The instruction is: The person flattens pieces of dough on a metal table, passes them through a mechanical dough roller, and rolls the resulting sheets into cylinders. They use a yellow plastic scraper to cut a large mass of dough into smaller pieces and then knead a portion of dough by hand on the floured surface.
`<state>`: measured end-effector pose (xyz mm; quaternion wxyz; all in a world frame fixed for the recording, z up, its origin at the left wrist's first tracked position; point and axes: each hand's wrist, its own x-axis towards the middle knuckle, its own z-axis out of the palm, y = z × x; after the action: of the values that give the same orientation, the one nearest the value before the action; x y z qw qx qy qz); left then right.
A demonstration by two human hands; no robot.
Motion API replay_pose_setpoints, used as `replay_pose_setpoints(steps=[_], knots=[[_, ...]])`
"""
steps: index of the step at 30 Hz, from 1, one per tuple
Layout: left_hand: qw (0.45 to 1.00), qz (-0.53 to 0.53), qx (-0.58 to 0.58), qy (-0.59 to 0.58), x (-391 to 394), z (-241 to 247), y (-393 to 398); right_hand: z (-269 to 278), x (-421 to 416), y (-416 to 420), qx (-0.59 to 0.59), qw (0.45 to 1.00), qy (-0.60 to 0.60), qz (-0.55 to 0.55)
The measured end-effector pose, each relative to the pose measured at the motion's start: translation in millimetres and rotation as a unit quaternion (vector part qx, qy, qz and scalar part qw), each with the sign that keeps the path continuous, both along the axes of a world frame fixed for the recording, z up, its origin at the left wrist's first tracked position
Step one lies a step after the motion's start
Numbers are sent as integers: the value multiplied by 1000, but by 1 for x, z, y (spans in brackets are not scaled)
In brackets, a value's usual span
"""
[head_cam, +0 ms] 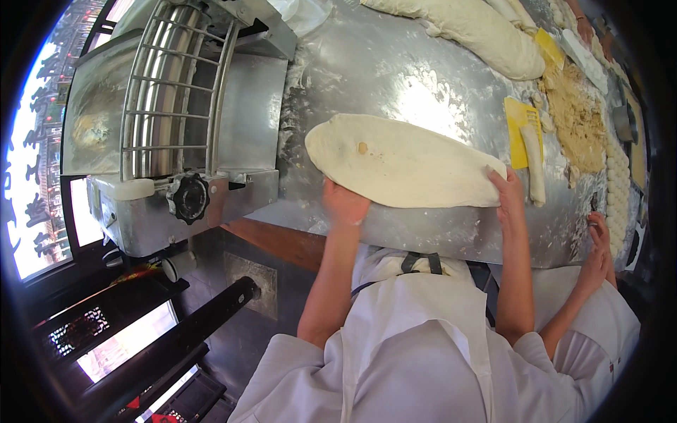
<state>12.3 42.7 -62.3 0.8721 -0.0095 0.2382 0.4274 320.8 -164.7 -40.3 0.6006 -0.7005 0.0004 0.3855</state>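
Note:
A long oval sheet of pale dough (407,158) stretches in front of me over the floured metal table. It has a small tan spot and a few specks toward its left part. My right hand (508,193) grips its right end, with the thumb on top. At the lower left edge is my left hand (346,203), slightly blurred, its fingers hidden under the dough. Left of the sheet stands a dough roller machine (182,201) with steel rollers (164,90) behind a bar guard and a black knob (188,199).
A thick dough roll (476,39) lies at the back. To the right are yellow scrapers (515,127), a dough strip (533,164), a crumbly tan filling (576,121) and rows of small dough pieces (618,195). A co-worker's hands (597,254) rest near the table's front edge at right.

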Motion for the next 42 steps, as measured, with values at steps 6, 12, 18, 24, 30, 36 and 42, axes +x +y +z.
replay_pose_setpoints(steps=[6, 12, 18, 24, 30, 36, 42], knots=[[941, -20, 37, 335, -45, 12, 38, -2, 5, -10, -79, 978, -164, 100], [818, -160, 130, 537, -30, 31, 91, 14, 3, -2, -103, 931, -308, 167], [685, -116, 446, 564, 36, 78, 40, 12, 2, -13, -114, 937, -304, 128], [570, -311, 559, 516, 70, 71, -45, 35, -30, 4, -33, 975, -219, 10], [617, -184, 579, 499, 26, 73, -22, 58, -72, 36, 4, 959, -283, 6], [615, -217, 581, 487, -5, 66, -8, 55, -142, 76, -68, 926, -340, 147], [407, -236, 780, 412, -3, 59, -21, 61, -115, 60, -46, 921, -357, 150]])
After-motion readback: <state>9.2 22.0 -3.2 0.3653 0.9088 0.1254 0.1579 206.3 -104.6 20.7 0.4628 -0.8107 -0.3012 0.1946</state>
